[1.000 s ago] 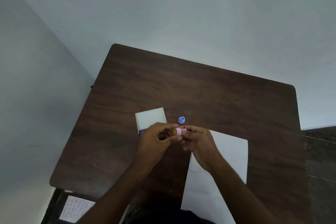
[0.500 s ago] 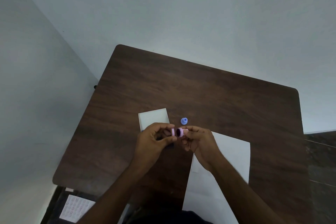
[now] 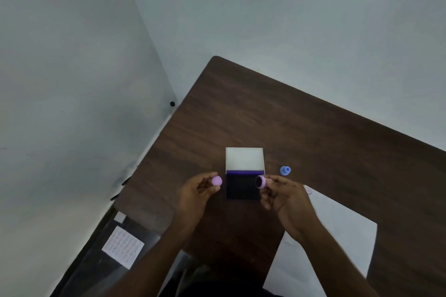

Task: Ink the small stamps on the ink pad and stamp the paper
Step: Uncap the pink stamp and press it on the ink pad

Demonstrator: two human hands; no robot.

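An open ink pad (image 3: 243,185) lies on the brown table (image 3: 301,128), its dark purple pad toward me and its white lid (image 3: 244,158) folded back. My left hand (image 3: 198,194) pinches a small pink cap (image 3: 217,180) just left of the pad. My right hand (image 3: 283,196) holds the pink stamp (image 3: 261,181) at the pad's right edge, its dark face turned left. A small blue stamp (image 3: 285,170) stands on the table right of the lid. White paper (image 3: 337,229) lies under my right wrist, with a faint mark near its top corner.
Two walls meet behind the table's far left corner. Below the table's left edge a white sheet printed with small marks (image 3: 123,246) lies on a dark lower surface. Bare wood stretches beyond the ink pad.
The pink cap has come off the stamp and my hands have drawn apart, uncovering the ink pad. My view has swung left.
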